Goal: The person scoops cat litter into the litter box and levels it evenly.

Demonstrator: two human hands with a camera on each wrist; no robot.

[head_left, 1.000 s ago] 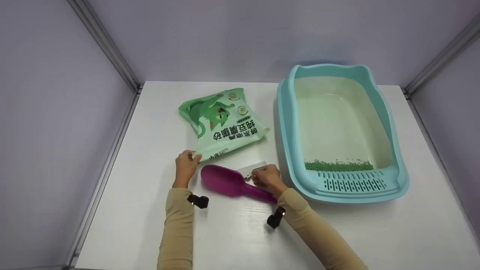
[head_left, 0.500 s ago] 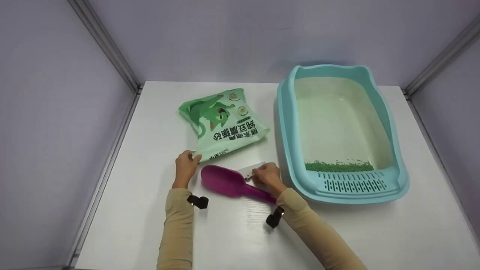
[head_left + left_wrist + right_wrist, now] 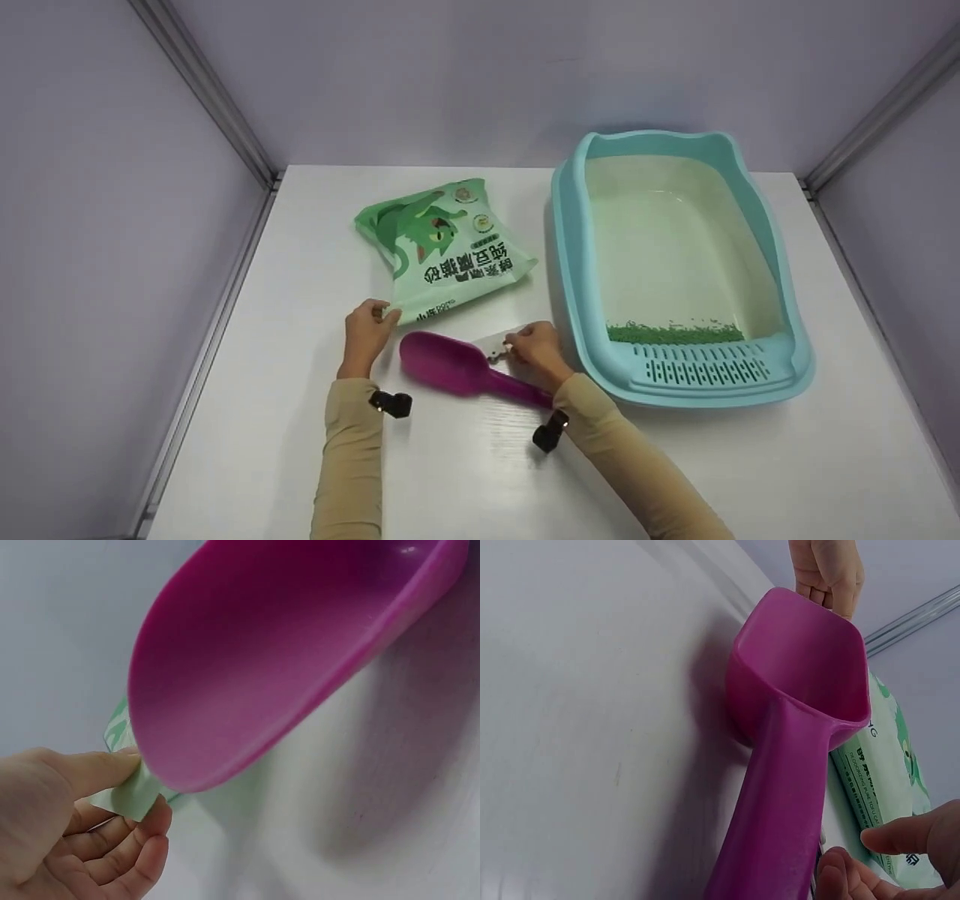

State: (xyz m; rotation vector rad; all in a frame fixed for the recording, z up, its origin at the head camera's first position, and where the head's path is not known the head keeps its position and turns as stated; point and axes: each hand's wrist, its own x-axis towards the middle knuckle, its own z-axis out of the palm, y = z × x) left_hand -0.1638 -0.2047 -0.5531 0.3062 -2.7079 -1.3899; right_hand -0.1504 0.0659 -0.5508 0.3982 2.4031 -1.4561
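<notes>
In the head view my left hand is at the near left corner of a green-and-white cat litter bag. The left wrist view has the thumb pressing that bag corner against the fingers beneath. A magenta scoop lies between my hands, its bowl toward the left. Beyond the scoop handle, my right hand reaches over a flat whitish piece with small dark marks, too small to identify. Right thumb and forefinger stand apart in the right wrist view, with nothing visible between them.
A light blue litter box stands on the right of the white table. Green pellets lie along its near end, beside a slotted ledge. Pale panels enclose the table at the back and sides.
My right hand's fingertips have shifted slightly over the whitish piece. The left hand stays at the bag corner. The bag, scoop and litter box have kept their places.
</notes>
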